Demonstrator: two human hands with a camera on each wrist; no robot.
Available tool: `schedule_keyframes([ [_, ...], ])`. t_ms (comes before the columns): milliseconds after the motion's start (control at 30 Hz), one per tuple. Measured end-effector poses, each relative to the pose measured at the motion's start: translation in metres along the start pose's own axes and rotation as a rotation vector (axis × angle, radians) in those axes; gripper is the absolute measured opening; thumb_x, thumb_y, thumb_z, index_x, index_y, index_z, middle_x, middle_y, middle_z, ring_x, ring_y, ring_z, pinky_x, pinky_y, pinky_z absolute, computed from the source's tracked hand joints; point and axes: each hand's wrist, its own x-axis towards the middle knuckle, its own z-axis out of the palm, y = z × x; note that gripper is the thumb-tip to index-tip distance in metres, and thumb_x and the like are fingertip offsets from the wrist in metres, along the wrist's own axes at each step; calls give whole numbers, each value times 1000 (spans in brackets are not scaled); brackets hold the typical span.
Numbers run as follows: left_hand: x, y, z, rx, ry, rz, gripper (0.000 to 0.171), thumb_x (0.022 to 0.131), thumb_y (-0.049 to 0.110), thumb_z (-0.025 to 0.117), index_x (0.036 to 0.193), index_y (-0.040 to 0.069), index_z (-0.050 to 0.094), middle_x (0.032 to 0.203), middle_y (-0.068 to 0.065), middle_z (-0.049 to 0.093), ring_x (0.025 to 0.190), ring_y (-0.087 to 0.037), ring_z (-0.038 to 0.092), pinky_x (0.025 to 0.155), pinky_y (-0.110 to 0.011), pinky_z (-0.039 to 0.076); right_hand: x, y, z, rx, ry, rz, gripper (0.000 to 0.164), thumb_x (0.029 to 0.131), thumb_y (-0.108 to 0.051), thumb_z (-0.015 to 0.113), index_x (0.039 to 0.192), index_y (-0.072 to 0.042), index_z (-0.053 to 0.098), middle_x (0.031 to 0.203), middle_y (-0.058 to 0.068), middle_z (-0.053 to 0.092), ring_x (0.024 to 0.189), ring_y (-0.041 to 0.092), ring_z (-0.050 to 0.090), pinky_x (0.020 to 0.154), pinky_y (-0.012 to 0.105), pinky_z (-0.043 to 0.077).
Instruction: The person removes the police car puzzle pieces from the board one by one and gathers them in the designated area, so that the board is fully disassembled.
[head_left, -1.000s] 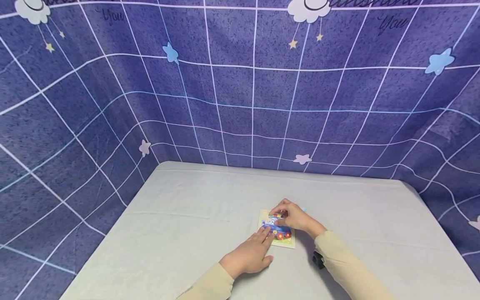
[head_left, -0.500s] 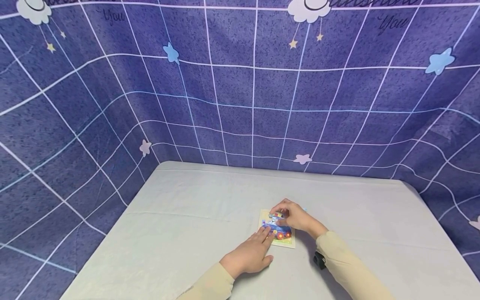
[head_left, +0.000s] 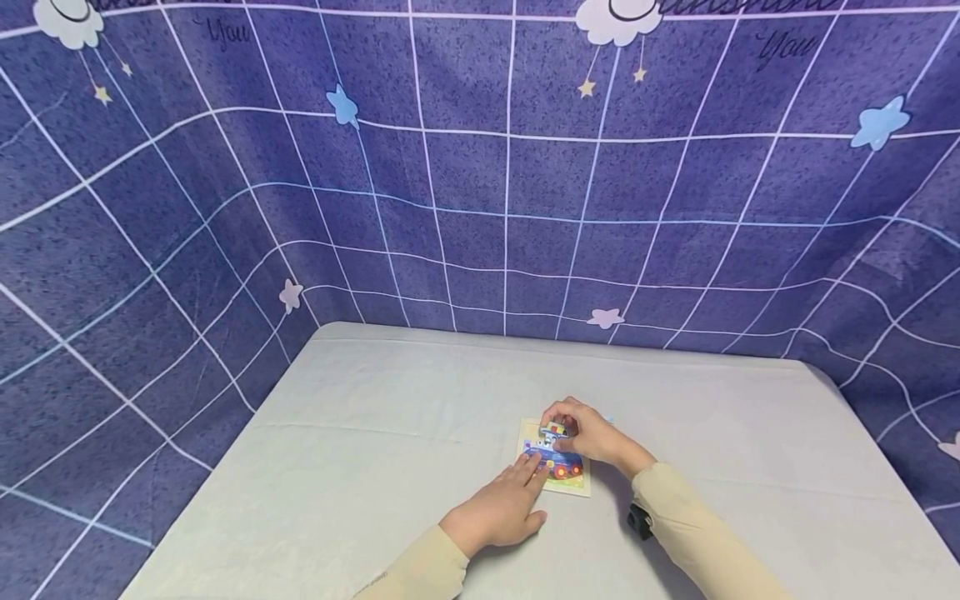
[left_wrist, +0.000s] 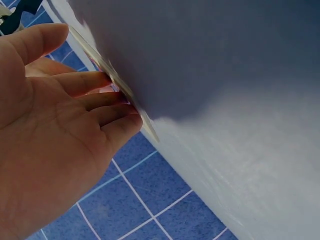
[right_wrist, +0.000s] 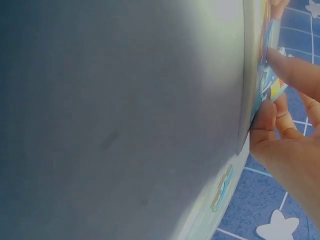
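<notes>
A small jigsaw puzzle board (head_left: pixel 576 492) with a pale rim and a blue cartoon vehicle on red wheels lies on the table. My left hand (head_left: pixel 498 510) rests on its lower left part, fingers straight, fingertips on the picture. At the upper part my right hand (head_left: pixel 594 434) pinches a puzzle piece (head_left: pixel 554 430) with a red and yellow top. In the right wrist view that piece (right_wrist: pixel 278 89) stands tilted up from the board, between thumb and fingers. The left wrist view shows the board's edge (left_wrist: pixel 150 127) under the left fingertips.
Behind the right hand lies a light blue loose puzzle piece (head_left: pixel 609 419), mostly hidden in the head view; the right wrist view shows the loose piece (right_wrist: pixel 222 188) flat on the table. A pale cloth (head_left: pixel 390 467) covers the table. Blue gridded curtains (head_left: pixel 465 167) hang around it.
The pinched piece has turned and tipped slightly, showing more of its red and yellow top. The left hand stays in place on the board.
</notes>
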Motion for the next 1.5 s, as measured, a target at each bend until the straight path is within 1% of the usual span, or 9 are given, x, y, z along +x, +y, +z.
schedule_keyframes([
  [333, 0, -1, 0, -2, 1, 7, 62, 97, 36, 53, 148, 4, 35, 156, -15, 25, 144, -29, 22, 115, -36, 26, -2, 1, -2, 4, 4, -14, 30, 75, 7, 74, 100, -7, 66, 89, 8, 52, 82, 20, 47, 74, 28, 49],
  [567, 1, -2, 0, -4, -2, -2, 63, 97, 36, 53, 148, 4, 35, 157, -15, 25, 144, -29, 22, 115, -36, 26, -1, 8, -9, 47, 1, -75, 23, 86, 8, 63, 106, 1, 70, 99, 13, 66, 92, 26, 62, 84, 31, 53],
  [667, 0, -2, -1, -1, -2, -6, 63, 97, 36, 53, 148, 4, 35, 156, -15, 25, 144, -29, 22, 115, -36, 26, 0, 10, -13, 67, 1, -57, 22, 90, 4, 60, 110, 2, 69, 105, 15, 68, 98, 28, 63, 88, 33, 53],
  [767, -1, -3, -2, -6, -4, -8, 62, 97, 35, 53, 148, 3, 35, 156, -16, 25, 144, -29, 22, 115, -37, 26, -1, 11, -20, 56, 19, -38, 23, 90, 2, 60, 112, 1, 69, 108, 16, 69, 99, 28, 64, 89, 36, 52],
  [900, -2, -2, -2, -13, 0, -4, 62, 97, 34, 53, 148, 3, 35, 156, -16, 25, 144, -30, 22, 115, -37, 26, -4, 12, -32, 55, 56, -14, 24, 88, 3, 62, 111, 3, 67, 98, 17, 68, 89, 25, 64, 83, 34, 53],
  [1000, -2, -2, -2, -13, 5, 0, 62, 97, 34, 53, 148, 3, 35, 156, -16, 25, 144, -30, 22, 115, -37, 26, -8, 12, -42, 90, 85, 13, 21, 86, 6, 64, 107, 5, 65, 90, 17, 65, 81, 23, 61, 75, 30, 53],
  [1133, 0, -3, 2, -13, 14, 8, 62, 98, 34, 53, 148, 3, 35, 156, -16, 25, 144, -30, 22, 115, -37, 26, -14, 15, -54, 106, 113, 46, 19, 84, 8, 64, 102, 6, 64, 89, 17, 64, 79, 24, 60, 71, 29, 54],
  [1333, 0, -2, 2, -9, 12, 6, 62, 97, 35, 53, 148, 3, 35, 156, -15, 26, 144, -29, 22, 116, -36, 25, -28, 24, -75, 163, 110, 141, 22, 87, 5, 61, 108, 8, 65, 96, 20, 66, 81, 31, 63, 70, 41, 57],
  [1500, 1, -1, 2, -2, 11, 8, 62, 97, 35, 53, 148, 4, 36, 156, -15, 26, 144, -29, 23, 116, -36, 26, -42, 34, -89, 150, 112, 176, 26, 86, 3, 63, 112, 10, 65, 103, 24, 67, 82, 25, 64, 72, 36, 57],
])
